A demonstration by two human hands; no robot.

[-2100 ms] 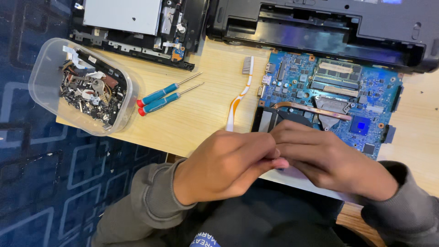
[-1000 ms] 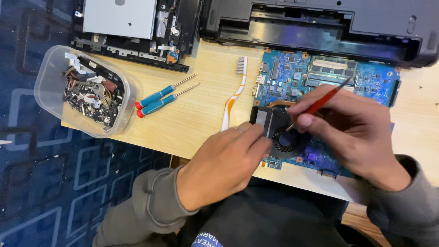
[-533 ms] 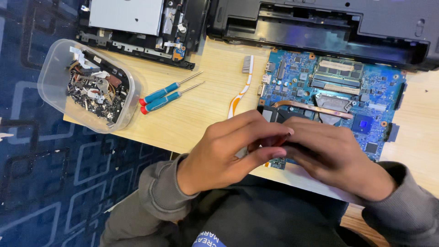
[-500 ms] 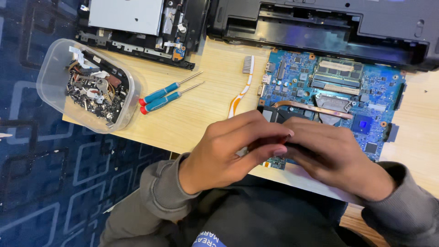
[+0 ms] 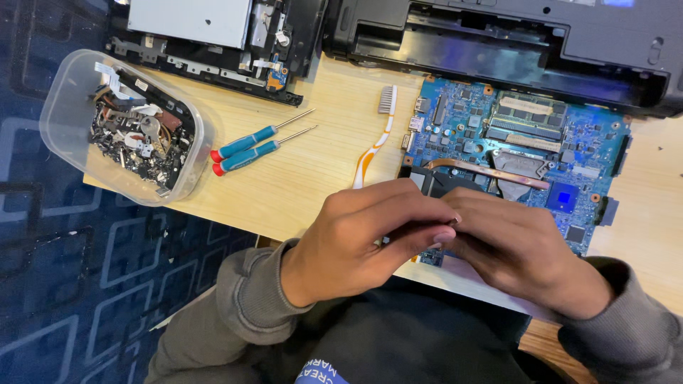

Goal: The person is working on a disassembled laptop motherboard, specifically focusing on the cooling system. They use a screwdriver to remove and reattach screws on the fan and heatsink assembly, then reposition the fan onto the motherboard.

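Left hand point(image 5: 359, 242) and right hand point(image 5: 523, 252) pressed fingertip to fingertip at the table's near edge, whatever they pinch hidden, both over the blue circuit board point(image 5: 526, 149), toothbrush point(image 5: 376, 139) just beside, two blue screwdrivers point(image 5: 260, 146) further left.

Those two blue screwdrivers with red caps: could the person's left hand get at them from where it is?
Probably yes. The blue screwdrivers lie in the open on the wooden table, with only bare wood between them and the left hand, which is pressed fingertip to fingertip against the right hand.
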